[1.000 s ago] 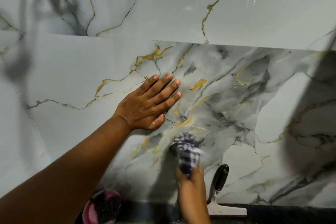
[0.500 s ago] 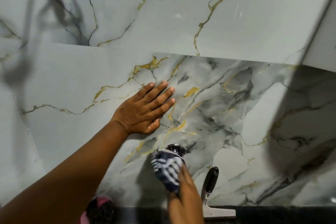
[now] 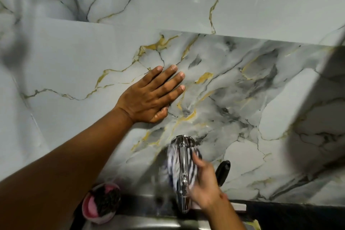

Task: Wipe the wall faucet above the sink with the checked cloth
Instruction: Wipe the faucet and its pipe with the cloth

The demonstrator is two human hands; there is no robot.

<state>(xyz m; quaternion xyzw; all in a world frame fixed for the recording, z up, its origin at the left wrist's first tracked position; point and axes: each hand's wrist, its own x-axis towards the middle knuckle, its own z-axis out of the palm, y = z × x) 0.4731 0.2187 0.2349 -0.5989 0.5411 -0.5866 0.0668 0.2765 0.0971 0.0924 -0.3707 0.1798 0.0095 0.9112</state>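
A chrome wall faucet [image 3: 183, 157] juts from the marble wall at lower centre, its round base plate against the tile and its spout pointing down toward the sink. My right hand [image 3: 205, 186] holds the dark-and-white checked cloth [image 3: 172, 168] wrapped under and around the spout; the cloth is blurred. My left hand [image 3: 151, 97] lies flat on the wall above and to the left of the faucet, fingers spread and holding nothing.
A pink bowl with a dark scrubber [image 3: 102, 202] sits at the sink's left back corner. A squeegee with a black handle [image 3: 223, 172] leans against the wall right of the faucet. The steel sink rim [image 3: 141, 224] runs along the bottom edge. A dark shadow covers the wall at right.
My right hand has moved with the cloth from the faucet's base down along the spout, uncovering the chrome body. The view has tilted down slightly. My left hand stays pressed on the wall.
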